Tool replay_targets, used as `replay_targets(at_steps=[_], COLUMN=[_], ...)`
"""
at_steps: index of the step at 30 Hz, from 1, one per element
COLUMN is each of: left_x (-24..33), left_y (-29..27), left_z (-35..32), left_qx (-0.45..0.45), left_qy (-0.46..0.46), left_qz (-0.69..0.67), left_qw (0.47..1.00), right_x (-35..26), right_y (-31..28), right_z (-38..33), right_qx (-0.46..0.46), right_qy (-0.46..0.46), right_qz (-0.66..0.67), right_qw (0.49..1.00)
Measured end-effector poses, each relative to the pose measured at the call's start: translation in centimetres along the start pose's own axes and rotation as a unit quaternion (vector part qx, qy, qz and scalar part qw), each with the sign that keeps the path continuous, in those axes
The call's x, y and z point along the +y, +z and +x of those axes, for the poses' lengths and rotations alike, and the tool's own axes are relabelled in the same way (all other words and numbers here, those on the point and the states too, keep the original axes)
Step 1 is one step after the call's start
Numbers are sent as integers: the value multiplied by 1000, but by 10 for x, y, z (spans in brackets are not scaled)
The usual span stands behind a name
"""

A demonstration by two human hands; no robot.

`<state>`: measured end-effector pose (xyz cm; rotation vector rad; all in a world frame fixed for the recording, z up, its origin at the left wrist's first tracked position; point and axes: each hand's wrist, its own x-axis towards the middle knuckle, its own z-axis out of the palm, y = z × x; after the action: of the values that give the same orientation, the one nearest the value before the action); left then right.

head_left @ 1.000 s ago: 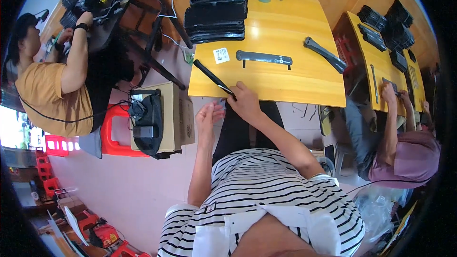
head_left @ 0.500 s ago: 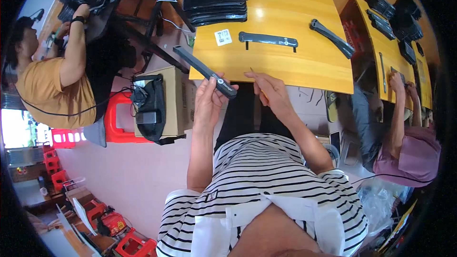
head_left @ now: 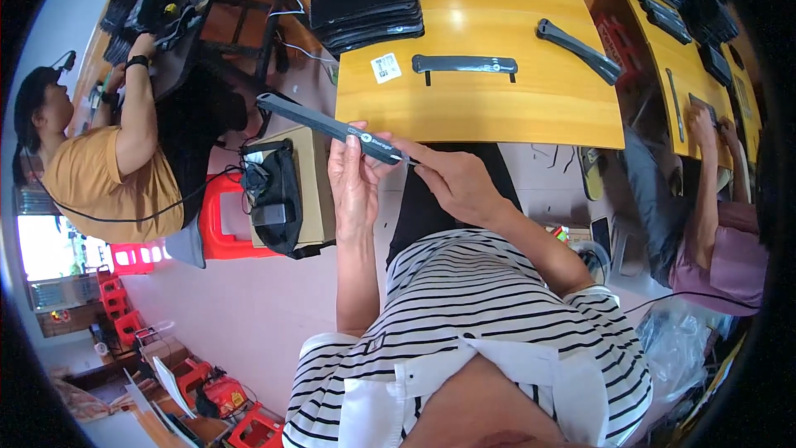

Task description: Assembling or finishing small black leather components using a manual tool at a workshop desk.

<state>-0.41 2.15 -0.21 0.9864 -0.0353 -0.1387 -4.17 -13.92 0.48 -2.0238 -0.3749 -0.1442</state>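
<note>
A long, narrow dark-grey strap (head_left: 311,122) with pale printing slants up to the left in front of the table's near edge. My left hand (head_left: 355,187) is closed round its lower part, thumb on top. Close to the strap's lower right end, my right hand (head_left: 458,184) pinches a thin pointed tool (head_left: 412,163); only its tip shows, and it appears to touch that end. On the yellow table (head_left: 473,120) lie a similar strap (head_left: 464,65) with two short black tabs and a folded dark strap (head_left: 579,51). A white printed label (head_left: 385,68) lies left of the tabbed strap.
A tall stack of black packs (head_left: 365,12) stands at the table's far left. A cardboard box (head_left: 319,191) with a black bag (head_left: 274,199) sits beside a red stool (head_left: 220,216). Co-workers sit at tables on both sides.
My right hand has moved left and down to the strap's lower end with the pointed tool. The strap has shifted left and lies flatter. The whole view has shifted slightly.
</note>
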Motion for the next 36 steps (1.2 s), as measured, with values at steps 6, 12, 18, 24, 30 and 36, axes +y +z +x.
replay_targets(at_steps=[6, 12, 18, 24, 30, 36], left_x=[-1, -5, -9, -16, -24, -25], left_y=[1, 1, 11, 20, 27, 31], left_z=[-1, -1, -4, -5, -6, -10], left_qx=[10, 38, 66, 112, 90, 110], left_qy=[27, 40, 69, 123, 200, 261], left_qz=[29, 21, 26, 126, 156, 256], left_qw=[999, 998, 995, 978, 963, 924], right_x=[3, 5, 4, 1, -1, -2], right_y=[3, 1, 3, 3, 8, 13], right_z=[3, 4, 6, 6, 3, 5], right_qx=[-3, -32, -38, -23, 17, -13], right_qy=[4, 30, 97, 125, 104, 173], right_qz=[4, 31, 141, 211, 249, 429], right_qw=[1000, 999, 985, 969, 963, 887])
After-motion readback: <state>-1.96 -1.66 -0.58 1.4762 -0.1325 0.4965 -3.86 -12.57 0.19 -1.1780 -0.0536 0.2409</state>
